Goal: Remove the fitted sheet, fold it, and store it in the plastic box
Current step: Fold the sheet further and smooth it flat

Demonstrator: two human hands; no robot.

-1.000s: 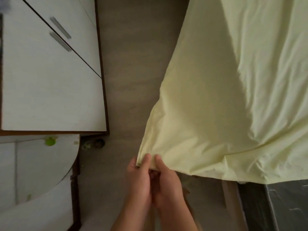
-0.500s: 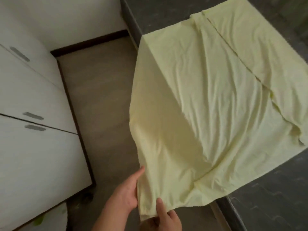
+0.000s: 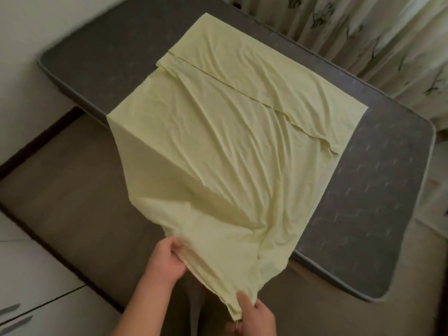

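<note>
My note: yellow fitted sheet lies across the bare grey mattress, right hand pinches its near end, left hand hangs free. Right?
Not quite. The head view shows the left hand gripping the fitted sheet's near edge too, not hanging free. The rest stands: it lies across the bare grey mattress, right hand pinching its near end.

Soft matt wrinkled cloth sheet point(image 3: 218, 132), quilted, perhaps textile, grey mattress point(image 3: 363, 202)

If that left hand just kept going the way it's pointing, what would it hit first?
The yellow sheet: the left hand grips its near edge, fingers aimed into the hanging fabric. Beyond that it would probably meet the grey mattress, though depth is unclear.
</note>
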